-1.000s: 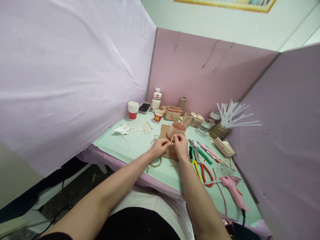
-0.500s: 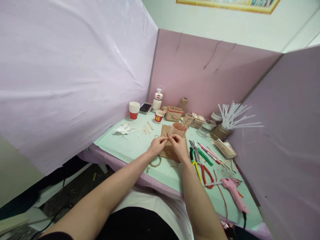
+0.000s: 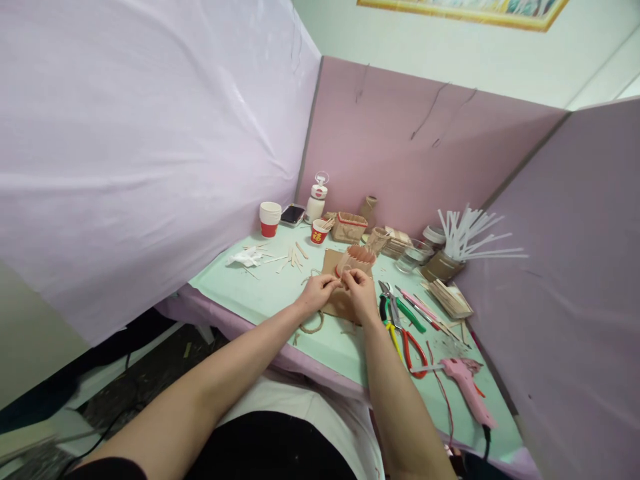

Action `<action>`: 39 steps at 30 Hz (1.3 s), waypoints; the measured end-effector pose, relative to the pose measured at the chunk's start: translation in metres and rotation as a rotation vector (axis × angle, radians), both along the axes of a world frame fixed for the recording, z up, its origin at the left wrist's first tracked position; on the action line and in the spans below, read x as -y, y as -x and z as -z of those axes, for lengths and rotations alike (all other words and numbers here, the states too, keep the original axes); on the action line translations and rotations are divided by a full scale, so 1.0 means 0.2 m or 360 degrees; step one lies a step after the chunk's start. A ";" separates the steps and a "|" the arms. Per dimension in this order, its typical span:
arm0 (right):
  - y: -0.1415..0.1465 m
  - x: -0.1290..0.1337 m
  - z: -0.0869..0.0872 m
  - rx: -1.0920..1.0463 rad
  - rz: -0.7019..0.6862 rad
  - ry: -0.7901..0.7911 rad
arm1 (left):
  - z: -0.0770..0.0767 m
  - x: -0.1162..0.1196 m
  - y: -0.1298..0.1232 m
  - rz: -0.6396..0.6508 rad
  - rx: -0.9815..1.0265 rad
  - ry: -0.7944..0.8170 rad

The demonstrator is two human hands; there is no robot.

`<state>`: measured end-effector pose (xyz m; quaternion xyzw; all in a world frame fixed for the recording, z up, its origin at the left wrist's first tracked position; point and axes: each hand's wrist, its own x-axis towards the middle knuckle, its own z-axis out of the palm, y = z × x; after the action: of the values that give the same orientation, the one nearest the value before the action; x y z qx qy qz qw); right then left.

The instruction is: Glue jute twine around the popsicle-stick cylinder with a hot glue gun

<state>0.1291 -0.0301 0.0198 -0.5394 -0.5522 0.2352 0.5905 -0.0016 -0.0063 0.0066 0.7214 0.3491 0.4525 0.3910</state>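
Over a brown cardboard sheet, my left hand and my right hand meet fingertip to fingertip. Both are closed in a pinch on something thin that looks like twine; its details are too small to make out. Just beyond the fingers stands a small basket of wooden sticks with a jagged rim, at the back of the cardboard. A ring of twine lies on the table near my left wrist.
Pliers, cutters and a pink glue gun lie at right. Behind are a red-banded basket, a glass bowl, white glue sticks, paper cups and a bottle. Loose sticks lie left.
My hands have come slightly lower and nearer, away from the stick basket, and the fingertips are a little further apart. The camera view has shifted slightly.
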 end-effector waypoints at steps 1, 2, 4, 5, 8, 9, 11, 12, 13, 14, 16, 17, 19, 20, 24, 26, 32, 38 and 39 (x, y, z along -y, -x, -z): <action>-0.01 0.00 0.00 -0.0028 -0.0054 0.0012 | 0.00 0.00 0.00 -0.0001 0.0027 0.0022; -0.02 -0.01 0.00 -0.0082 -0.0110 0.0025 | 0.01 -0.01 0.00 -0.0003 0.0052 0.0040; -0.03 -0.01 0.00 -0.0275 -0.0219 0.0060 | 0.01 -0.02 0.00 -0.0007 0.0085 0.0055; -0.03 -0.02 0.00 -0.0400 -0.0258 0.0089 | 0.01 -0.03 0.00 -0.0005 0.0095 0.0053; -0.03 -0.02 -0.01 -0.0654 -0.0270 0.0201 | 0.02 -0.04 0.00 0.0046 0.0147 0.0040; -0.03 -0.02 -0.01 -0.0672 -0.0257 0.0235 | 0.02 -0.04 0.00 0.0070 0.0167 0.0028; -0.02 -0.02 -0.01 -0.0654 -0.0280 0.0289 | 0.02 -0.03 0.00 0.0107 0.0187 0.0005; -0.02 -0.01 -0.01 -0.0625 -0.0305 0.0300 | 0.02 -0.03 0.00 0.0115 0.0177 -0.0004; -0.02 -0.01 -0.01 -0.0574 -0.0327 0.0300 | 0.01 -0.02 0.00 0.0117 0.0150 -0.0011; -0.01 -0.01 -0.01 -0.0497 -0.0322 0.0283 | 0.01 -0.02 0.00 0.0118 0.0113 -0.0017; -0.01 -0.01 0.00 -0.0322 -0.0227 0.0218 | 0.00 -0.01 0.00 0.0114 0.0038 -0.0028; -0.02 -0.01 0.01 -0.0252 -0.0153 0.0184 | 0.00 -0.01 0.00 0.0116 0.0012 -0.0037; -0.03 -0.03 0.03 -0.0190 -0.0007 0.0142 | 0.00 0.00 0.00 0.0144 -0.0014 -0.0057; -0.04 -0.04 0.04 -0.0188 0.0052 0.0131 | 0.00 0.00 0.00 0.0179 -0.0019 -0.0070; -0.09 -0.07 0.09 -0.0134 0.0250 0.0101 | 0.01 0.01 0.00 0.0373 0.0009 -0.0133; -0.12 -0.08 0.11 -0.0078 0.0307 0.0099 | 0.01 0.01 -0.01 0.0417 0.0032 -0.0152; -0.09 -0.06 0.09 0.0125 0.0375 0.0073 | 0.02 -0.01 0.00 0.0205 0.0059 -0.0069; -0.01 0.01 0.00 0.0621 0.0131 -0.0360 | 0.05 -0.05 0.01 -0.0181 0.0050 0.0048; 0.00 0.01 0.00 0.0717 0.0043 -0.0413 | 0.05 -0.06 0.01 -0.0197 0.0041 0.0037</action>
<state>0.1300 -0.0327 0.0205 -0.5053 -0.6880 0.0285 0.5201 -0.0033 0.0050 -0.0037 0.6879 0.3933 0.4810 0.3752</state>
